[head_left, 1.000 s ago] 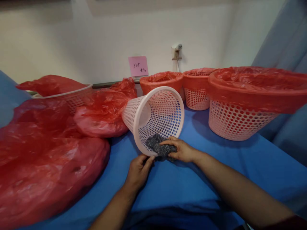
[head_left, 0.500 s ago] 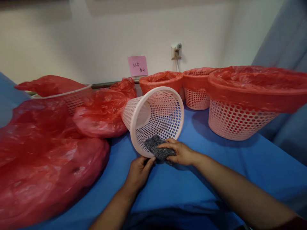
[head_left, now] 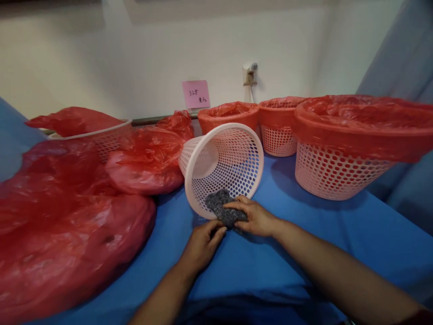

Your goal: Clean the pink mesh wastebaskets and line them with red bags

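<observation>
A white perforated plastic basket lies on its side on the blue cloth-covered table, its mouth turned toward me. In my right hand is a bunched dark grey speckled cloth, with fingers over its top and thumb below. Part of the cloth lies inside the basket's lower rim. My left hand is just below that rim, with thumb and fingers brought together at the cloth's lower left edge. Whether those fingers also touch the rim is hidden.
Red plastic bags bulge along the left side, beside another white basket. Baskets lined with red bags stand behind and at right, the largest near the right edge. A pink note and a socket are on the wall.
My left hand has shifted slightly right, from the basket's lower rim to the cloth's edge. The basket has turned a little. My right hand stays on the cloth.
</observation>
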`<state>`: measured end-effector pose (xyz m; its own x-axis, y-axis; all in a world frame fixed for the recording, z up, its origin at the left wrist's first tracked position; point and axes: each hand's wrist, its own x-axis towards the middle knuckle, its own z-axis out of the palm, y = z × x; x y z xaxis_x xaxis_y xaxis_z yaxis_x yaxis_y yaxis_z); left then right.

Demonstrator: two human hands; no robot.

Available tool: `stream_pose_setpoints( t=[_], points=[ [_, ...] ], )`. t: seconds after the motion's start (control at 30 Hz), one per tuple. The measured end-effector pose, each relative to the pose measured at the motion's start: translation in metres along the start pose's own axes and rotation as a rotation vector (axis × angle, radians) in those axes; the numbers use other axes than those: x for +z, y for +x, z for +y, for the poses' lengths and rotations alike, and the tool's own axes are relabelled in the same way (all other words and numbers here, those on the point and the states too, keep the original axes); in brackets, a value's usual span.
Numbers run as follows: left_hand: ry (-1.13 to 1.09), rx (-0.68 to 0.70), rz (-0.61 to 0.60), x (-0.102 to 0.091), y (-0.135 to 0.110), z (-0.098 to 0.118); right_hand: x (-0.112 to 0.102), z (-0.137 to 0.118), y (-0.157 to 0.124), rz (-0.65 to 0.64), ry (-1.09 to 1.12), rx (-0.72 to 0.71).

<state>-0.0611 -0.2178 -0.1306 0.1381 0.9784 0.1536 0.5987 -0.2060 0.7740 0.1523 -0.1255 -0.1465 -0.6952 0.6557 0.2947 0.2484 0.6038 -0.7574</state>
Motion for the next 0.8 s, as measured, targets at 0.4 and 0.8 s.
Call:
stream_pose_setpoints(
  t=[0.4,0.8],
  points=[
    [0.183,-0.133,0.091,-0.009,-0.007,-0.001,0.000,0.027,0.004,0.161,0.084,0.115],
    [0.125,-0.264,-0.062,-0.039,0.003,-0.002,-0.002,0.035,0.006,0.296,0.080,0.148]
  ],
)
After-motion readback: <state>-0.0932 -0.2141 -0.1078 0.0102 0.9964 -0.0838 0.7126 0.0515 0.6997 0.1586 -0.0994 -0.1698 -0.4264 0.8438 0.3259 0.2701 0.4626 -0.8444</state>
